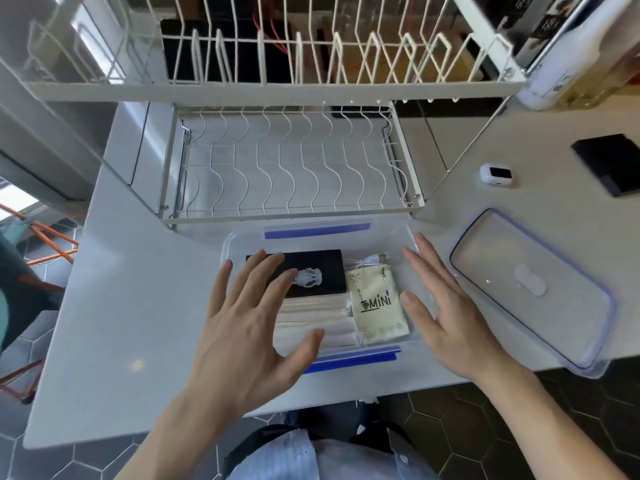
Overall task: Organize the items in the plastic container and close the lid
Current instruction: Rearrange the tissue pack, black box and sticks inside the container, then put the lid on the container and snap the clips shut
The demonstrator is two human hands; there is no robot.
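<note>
Behind container [242, 239], wire dish rack [287, 164], lid [533, 289] right, beside black box [613, 164]

Bright even daylight, soft shadows, small glare spot on the white table [136, 364], fisheye bending at edges, slight overall softness.

White table [131, 306] carries a white wire dish rack [287, 168] at 12 o'clock. Dark hexagonal floor tiles [519, 427] at 5 and 7 o'clock. Orange-framed chair [45, 244] at 9 o'clock. Daylight reflects off the tabletop.
</note>
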